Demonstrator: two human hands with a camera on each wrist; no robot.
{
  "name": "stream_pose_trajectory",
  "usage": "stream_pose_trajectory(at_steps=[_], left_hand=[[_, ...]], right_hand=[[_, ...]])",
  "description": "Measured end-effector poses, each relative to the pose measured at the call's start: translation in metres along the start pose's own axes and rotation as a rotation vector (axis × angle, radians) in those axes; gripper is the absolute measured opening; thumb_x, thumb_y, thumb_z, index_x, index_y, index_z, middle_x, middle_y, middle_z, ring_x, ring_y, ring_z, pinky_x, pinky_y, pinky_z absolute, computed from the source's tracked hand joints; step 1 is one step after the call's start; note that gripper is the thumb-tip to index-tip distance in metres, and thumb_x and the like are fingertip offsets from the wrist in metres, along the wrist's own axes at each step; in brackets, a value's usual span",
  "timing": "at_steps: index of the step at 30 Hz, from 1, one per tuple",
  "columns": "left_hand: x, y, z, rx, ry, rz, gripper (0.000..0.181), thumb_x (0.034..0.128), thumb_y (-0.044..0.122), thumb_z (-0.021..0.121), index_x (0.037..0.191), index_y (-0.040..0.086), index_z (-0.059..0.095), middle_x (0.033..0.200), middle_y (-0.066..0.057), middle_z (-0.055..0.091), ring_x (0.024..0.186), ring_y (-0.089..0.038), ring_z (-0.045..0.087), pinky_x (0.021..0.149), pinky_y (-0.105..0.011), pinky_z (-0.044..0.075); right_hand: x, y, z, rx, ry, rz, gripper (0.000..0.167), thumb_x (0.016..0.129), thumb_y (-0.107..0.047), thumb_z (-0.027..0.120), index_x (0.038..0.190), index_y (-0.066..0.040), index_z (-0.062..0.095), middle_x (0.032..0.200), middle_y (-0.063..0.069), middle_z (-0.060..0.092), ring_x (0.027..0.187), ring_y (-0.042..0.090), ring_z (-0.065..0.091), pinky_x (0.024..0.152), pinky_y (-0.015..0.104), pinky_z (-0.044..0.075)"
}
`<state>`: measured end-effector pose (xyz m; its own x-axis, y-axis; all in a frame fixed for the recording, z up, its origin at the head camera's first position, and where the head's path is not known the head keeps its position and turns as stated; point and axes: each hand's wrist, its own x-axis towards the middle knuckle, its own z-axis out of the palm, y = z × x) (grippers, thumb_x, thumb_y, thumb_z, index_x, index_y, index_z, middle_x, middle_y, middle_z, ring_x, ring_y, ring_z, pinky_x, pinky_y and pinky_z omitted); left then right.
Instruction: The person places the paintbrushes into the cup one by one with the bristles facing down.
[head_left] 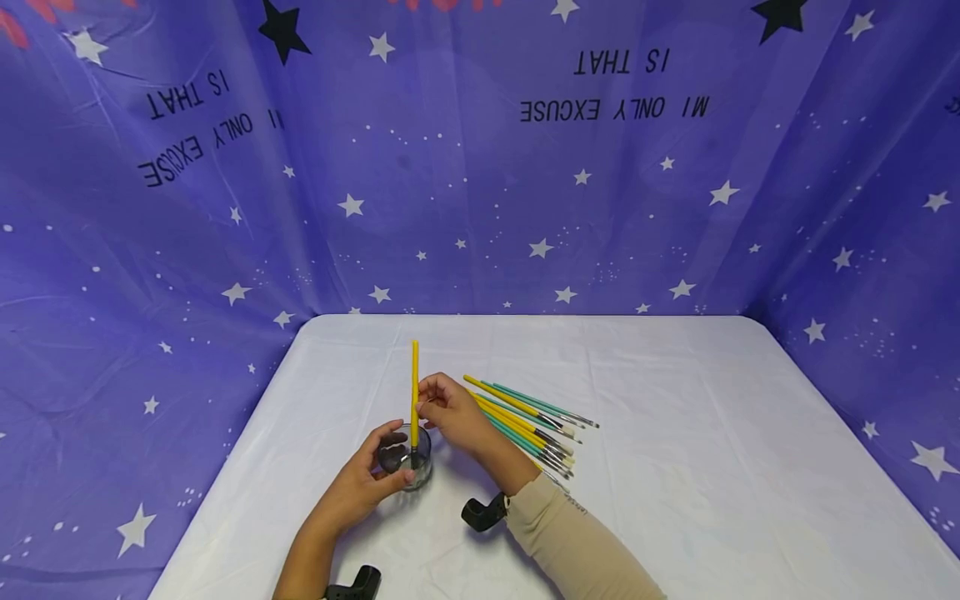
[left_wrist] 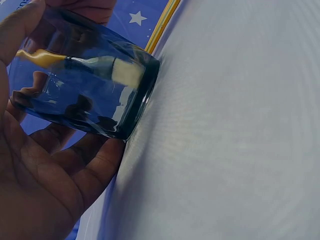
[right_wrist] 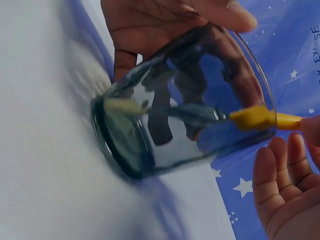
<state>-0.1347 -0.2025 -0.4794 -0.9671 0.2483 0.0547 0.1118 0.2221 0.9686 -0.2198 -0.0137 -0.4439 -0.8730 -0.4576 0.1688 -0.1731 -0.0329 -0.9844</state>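
Note:
A tinted see-through glass (head_left: 422, 474) stands upright on the table, with my left hand (head_left: 356, 487) curled round it, thumb on the near side. A yellow-handled paintbrush (head_left: 416, 375) stands nearly vertical in the glass, bristles down. My right hand (head_left: 456, 418) pinches its handle above the rim. Through the glass (left_wrist: 95, 105) in the left wrist view, the pale flat bristles (left_wrist: 127, 73) show close to the base. In the right wrist view, the yellow handle (right_wrist: 252, 118) comes out past the rim, where my right fingertips hold it.
Several yellow and green paintbrushes (head_left: 517, 408) lie in a loose bundle on the white table (head_left: 675, 467), right of the glass and partly behind my right forearm. A purple star-patterned cloth (head_left: 465, 208) hangs behind and at the sides. Black wrist cameras (head_left: 483, 512) sit on both wrists.

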Motion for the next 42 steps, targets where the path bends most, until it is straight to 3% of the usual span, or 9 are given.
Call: stream_pose_trajectory(at_steps=[8, 13, 19, 24, 29, 33, 42], left_hand=[[0.001, 0.001, 0.0, -0.006, 0.007, -0.007, 0.078, 0.0876, 0.011, 0.077, 0.152, 0.009, 0.033, 0.14, -0.021, 0.045, 0.126, -0.038, 0.051, 0.099, -0.033, 0.047], [0.0, 0.001, 0.001, 0.01, 0.011, 0.0, 0.076, 0.0877, 0.012, 0.077, 0.151, 0.008, 0.034, 0.139, -0.023, 0.046, 0.126, -0.039, 0.051, 0.099, -0.037, 0.047], [-0.001, 0.002, 0.0, 0.027, 0.024, -0.023, 0.079, 0.0865, 0.015, 0.079, 0.151, 0.012, 0.034, 0.14, -0.019, 0.046, 0.127, -0.037, 0.051, 0.1, -0.036, 0.046], [-0.001, 0.002, 0.001, 0.026, 0.019, -0.026, 0.08, 0.0864, 0.015, 0.079, 0.152, 0.012, 0.034, 0.142, -0.018, 0.045, 0.129, -0.037, 0.05, 0.102, -0.036, 0.045], [-0.001, 0.001, 0.001, 0.032, 0.02, -0.006, 0.077, 0.0878, 0.014, 0.077, 0.151, 0.009, 0.033, 0.141, -0.021, 0.046, 0.128, -0.039, 0.05, 0.101, -0.039, 0.046], [-0.002, 0.002, 0.0, 0.025, 0.025, -0.019, 0.078, 0.0871, 0.014, 0.078, 0.152, 0.01, 0.034, 0.141, -0.019, 0.046, 0.128, -0.037, 0.051, 0.101, -0.037, 0.046], [-0.001, 0.002, -0.001, 0.038, 0.015, -0.027, 0.079, 0.0882, 0.017, 0.077, 0.153, 0.014, 0.032, 0.143, -0.019, 0.044, 0.131, -0.038, 0.048, 0.101, -0.036, 0.045]], right_hand=[[0.002, 0.01, -0.019, -0.074, -0.004, 0.05, 0.025, 0.095, -0.002, 0.06, 0.118, 0.007, 0.056, 0.096, 0.007, 0.059, 0.082, 0.015, 0.059, 0.073, 0.041, 0.055], [0.003, 0.014, -0.04, -0.063, 0.011, 0.088, 0.025, 0.095, 0.001, 0.058, 0.118, 0.009, 0.054, 0.094, 0.006, 0.058, 0.081, 0.016, 0.058, 0.074, 0.043, 0.055], [0.003, 0.019, -0.069, -0.017, 0.033, 0.144, 0.024, 0.097, 0.001, 0.056, 0.119, 0.009, 0.053, 0.095, 0.006, 0.056, 0.086, 0.026, 0.058, 0.075, 0.043, 0.052], [0.003, 0.021, -0.09, -0.038, 0.048, 0.181, 0.026, 0.099, 0.0, 0.055, 0.122, 0.011, 0.051, 0.096, 0.01, 0.055, 0.089, 0.035, 0.055, 0.077, 0.042, 0.05], [0.003, 0.022, -0.105, -0.176, 0.043, 0.215, 0.024, 0.1, -0.004, 0.056, 0.121, 0.008, 0.054, 0.102, 0.013, 0.058, 0.094, 0.039, 0.058, 0.08, 0.044, 0.053], [0.006, 0.025, -0.117, -0.291, 0.022, 0.236, 0.024, 0.1, -0.006, 0.057, 0.12, 0.006, 0.057, 0.1, 0.012, 0.06, 0.084, 0.032, 0.059, 0.072, 0.038, 0.053], [0.009, 0.025, -0.147, -0.525, -0.027, 0.219, 0.02, 0.1, -0.009, 0.058, 0.117, 0.001, 0.061, 0.099, 0.007, 0.062, 0.082, 0.028, 0.06, 0.067, 0.033, 0.05]])
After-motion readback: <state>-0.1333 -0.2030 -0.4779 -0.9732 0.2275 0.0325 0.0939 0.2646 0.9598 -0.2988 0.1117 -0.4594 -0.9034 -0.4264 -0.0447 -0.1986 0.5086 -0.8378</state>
